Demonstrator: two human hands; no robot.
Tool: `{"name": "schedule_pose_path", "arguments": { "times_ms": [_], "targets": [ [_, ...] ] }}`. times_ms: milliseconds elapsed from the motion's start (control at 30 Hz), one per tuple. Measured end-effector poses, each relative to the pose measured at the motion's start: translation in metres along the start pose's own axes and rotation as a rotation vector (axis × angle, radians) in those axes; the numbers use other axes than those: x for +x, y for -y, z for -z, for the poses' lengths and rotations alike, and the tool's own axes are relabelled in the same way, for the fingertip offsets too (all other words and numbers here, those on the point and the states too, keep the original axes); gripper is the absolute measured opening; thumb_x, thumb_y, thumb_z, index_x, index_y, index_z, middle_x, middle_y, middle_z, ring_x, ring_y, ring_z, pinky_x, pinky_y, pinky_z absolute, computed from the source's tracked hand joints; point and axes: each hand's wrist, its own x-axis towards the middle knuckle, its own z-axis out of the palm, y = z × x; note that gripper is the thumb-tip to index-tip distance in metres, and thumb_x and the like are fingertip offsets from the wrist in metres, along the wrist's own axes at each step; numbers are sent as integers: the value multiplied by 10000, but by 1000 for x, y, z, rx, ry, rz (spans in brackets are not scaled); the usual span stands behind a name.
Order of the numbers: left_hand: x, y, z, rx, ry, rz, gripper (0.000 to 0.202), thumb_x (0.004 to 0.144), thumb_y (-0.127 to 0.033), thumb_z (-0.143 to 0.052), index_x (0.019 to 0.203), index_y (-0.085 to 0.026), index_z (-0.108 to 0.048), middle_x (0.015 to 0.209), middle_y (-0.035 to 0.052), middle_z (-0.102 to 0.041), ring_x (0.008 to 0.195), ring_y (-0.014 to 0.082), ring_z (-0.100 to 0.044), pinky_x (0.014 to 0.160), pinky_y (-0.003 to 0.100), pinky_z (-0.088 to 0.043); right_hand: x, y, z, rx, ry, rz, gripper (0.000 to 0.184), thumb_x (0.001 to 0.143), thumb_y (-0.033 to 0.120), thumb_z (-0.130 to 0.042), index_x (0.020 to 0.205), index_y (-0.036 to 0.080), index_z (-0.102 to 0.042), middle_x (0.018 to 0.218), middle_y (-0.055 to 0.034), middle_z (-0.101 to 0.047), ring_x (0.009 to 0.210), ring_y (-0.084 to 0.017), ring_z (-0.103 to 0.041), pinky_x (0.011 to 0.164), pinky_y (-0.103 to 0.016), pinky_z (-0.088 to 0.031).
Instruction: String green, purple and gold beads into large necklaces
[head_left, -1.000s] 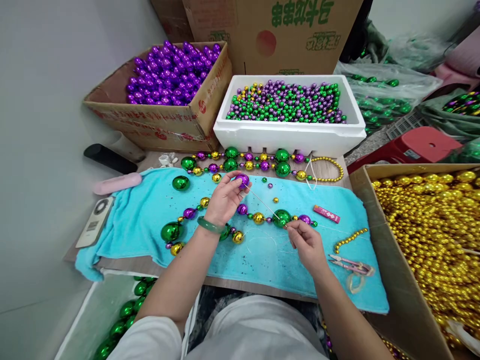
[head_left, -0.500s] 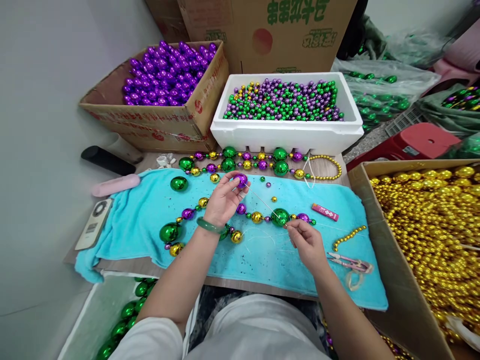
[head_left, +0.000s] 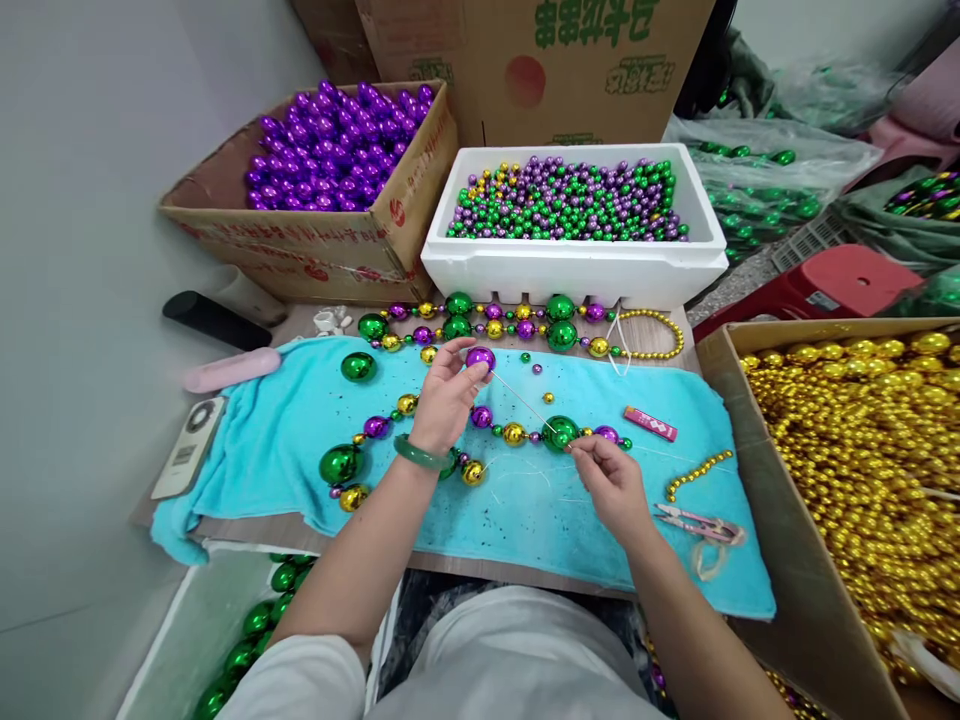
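My left hand (head_left: pixel 444 400), with a green bangle on the wrist, pinches a purple bead (head_left: pixel 480 358) above a turquoise towel (head_left: pixel 285 420). A thin needle (head_left: pixel 525 402) runs from that bead down to my right hand (head_left: pixel 611 480), which pinches its near end. Under my hands a half-strung strand (head_left: pixel 517 434) of green, gold and purple beads lies on the towel. One loose green ball (head_left: pixel 358 367) sits to the left.
A finished bead strand (head_left: pixel 525 322) lies before a white foam box (head_left: pixel 574 270) of small mixed beads. A cardboard box of purple balls (head_left: pixel 330 150) stands back left, a box of gold beads (head_left: pixel 862 450) on the right. Snips (head_left: pixel 697 525), a pink lighter (head_left: pixel 652 425) and a short gold strand (head_left: pixel 697 475) rest on the towel.
My left hand has lifted the purple bead slightly away from me along the needle. My right hand has stayed almost still.
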Motion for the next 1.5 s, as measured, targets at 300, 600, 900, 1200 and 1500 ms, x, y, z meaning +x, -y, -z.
{"name": "schedule_pose_path", "arguments": {
  "times_ms": [300, 600, 900, 1200, 1500],
  "targets": [
    [-25, 24, -16, 271, 225, -73, 1061, 628, -214, -847, 1468, -360, -216, 1059, 22, -617, 916, 142, -603, 810, 280, -498, 0, -10, -7, 57, -36, -15, 271, 820, 444, -591, 805, 175, -620, 533, 47, -433, 466, -96, -377, 445, -240, -297],
    [26, 51, -29, 963, 434, -86, 107, 723, -133, -696, 755, -229, -733, 840, 62, -658, 940, 233, -595, 963, 356, -417, 1, -2, 12, 161, -213, -6, 253, 815, 439, -614, 817, 187, -591, 516, 52, -458, 460, -95, -398, 435, -232, -309],
    [43, 84, -45, 996, 399, -6, 193, 624, -7, -685, 661, -189, -630, 759, 51, -613, 882, 236, -621, 948, 376, -433, -3, 0, 22, 179, -269, -28, 245, 786, 417, -651, 816, 177, -613, 531, 42, -480, 481, -98, -422, 452, -232, -328],
    [21, 10, -27, -38, 132, 411, 103, 874, -173, -583, 926, -126, -657, 836, 73, -703, 666, 93, -642, 607, 189, -510, -4, -4, 18, 156, -158, -29, 228, 803, 410, -615, 778, 183, -614, 526, 47, -425, 466, -94, -377, 440, -235, -297],
    [15, 2, -19, -149, 72, 370, 107, 896, -169, -572, 947, -133, -659, 825, 53, -705, 651, 81, -647, 588, 174, -519, -7, -7, 12, 60, -103, 4, 222, 819, 398, -591, 752, 188, -620, 533, 40, -421, 481, -101, -368, 449, -242, -300]
  ]
}}
